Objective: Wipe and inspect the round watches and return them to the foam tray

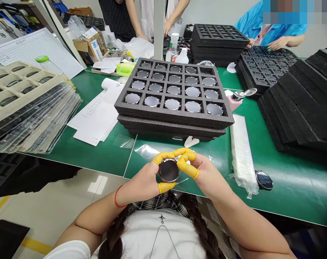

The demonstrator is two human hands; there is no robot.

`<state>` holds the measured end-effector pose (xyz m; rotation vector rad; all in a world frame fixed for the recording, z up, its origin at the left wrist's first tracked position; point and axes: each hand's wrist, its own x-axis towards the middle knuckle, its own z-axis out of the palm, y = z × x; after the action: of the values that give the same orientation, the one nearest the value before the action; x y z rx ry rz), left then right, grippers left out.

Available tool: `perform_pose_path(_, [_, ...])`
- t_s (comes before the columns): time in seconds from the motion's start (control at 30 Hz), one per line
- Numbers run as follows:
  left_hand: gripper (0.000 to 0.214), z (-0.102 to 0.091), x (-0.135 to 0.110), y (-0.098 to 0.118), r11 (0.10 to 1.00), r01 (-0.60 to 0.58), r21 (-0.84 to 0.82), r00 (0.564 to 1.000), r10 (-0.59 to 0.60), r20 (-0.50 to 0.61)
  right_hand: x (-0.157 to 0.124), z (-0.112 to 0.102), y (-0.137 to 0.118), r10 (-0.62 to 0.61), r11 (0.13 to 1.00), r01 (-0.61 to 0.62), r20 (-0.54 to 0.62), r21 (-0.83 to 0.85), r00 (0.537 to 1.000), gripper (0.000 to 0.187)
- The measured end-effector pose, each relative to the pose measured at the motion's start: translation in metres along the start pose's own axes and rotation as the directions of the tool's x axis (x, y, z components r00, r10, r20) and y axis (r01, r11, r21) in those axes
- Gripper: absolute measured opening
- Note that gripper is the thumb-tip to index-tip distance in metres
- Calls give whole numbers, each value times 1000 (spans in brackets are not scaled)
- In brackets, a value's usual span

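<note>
A round watch case [169,170] with a dark face and shiny rim is held just over the front edge of the green table. My left hand [143,180] grips it from the left, its yellow-cotted thumb below and index finger above. From the upper right, my right hand [204,172] has its fingers, also in yellow cots, pinched at the rim. A bit of white shows behind those fingers, too hidden to name. Beyond the hands, a black foam tray [177,120] on a stack holds rows of similar watch cases [172,104].
Stacked plastic trays [39,118] stand left, beside paper sheets [94,118]. A bagged white stack [243,154], a dark round watch piece [264,180] and a pink bottle [233,101] lie right. Black foam stacks [301,108] rise behind. Co-workers' hands [278,43] are across the table.
</note>
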<state>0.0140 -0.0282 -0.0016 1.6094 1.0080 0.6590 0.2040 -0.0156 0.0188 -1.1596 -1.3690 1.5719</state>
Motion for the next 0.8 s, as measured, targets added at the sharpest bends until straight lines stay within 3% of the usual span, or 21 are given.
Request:
perform_pose_path(0.4, [55, 0, -2, 2, 999, 48, -16, 999, -48, 9, -1, 0, 3, -13, 1000, 13, -13, -10, 1000, 21])
perform_pose_path(0.8, [53, 0, 0, 3, 1000, 4, -6, 1000, -4, 9, -1, -1, 0, 20, 999, -19, -7, 35, 1000, 22])
